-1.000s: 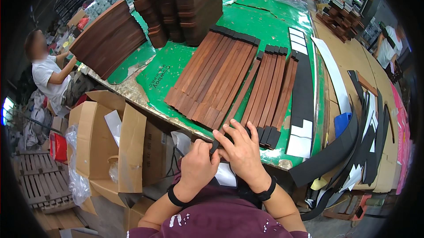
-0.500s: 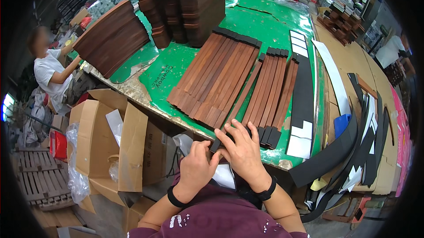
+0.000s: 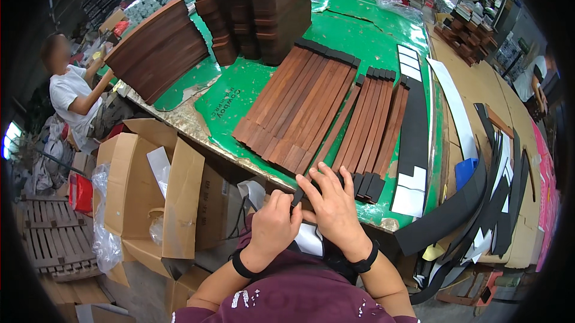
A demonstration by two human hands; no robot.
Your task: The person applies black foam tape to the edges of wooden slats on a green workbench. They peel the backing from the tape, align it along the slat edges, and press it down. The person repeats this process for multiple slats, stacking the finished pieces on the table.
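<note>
A single reddish-brown wooden slat (image 3: 341,120) lies at a slant on the green table, with a black piece (image 3: 297,195) at its near end by the table edge. My left hand (image 3: 275,226) has its fingers closed on that black end. Stretched out and spread, the fingers of my right hand (image 3: 333,203) lie over the slat just beside it; its thumb points toward the black piece. To the left lies a row of slats (image 3: 299,104) with black far ends. Several slats with black on both ends (image 3: 366,125) lie to the right.
Tall stacks of dark boards (image 3: 281,14) stand at the back of the green table (image 3: 353,20). Black and white strips (image 3: 409,137) lie on the right, more hanging over the edge. Open cardboard boxes (image 3: 153,197) stand at left. A co-worker (image 3: 78,95) holds a board stack.
The view has shifted slightly, so the table appears a little farther right. My left fingers have curled more tightly around the black end. My right hand stays spread over the slat.
</note>
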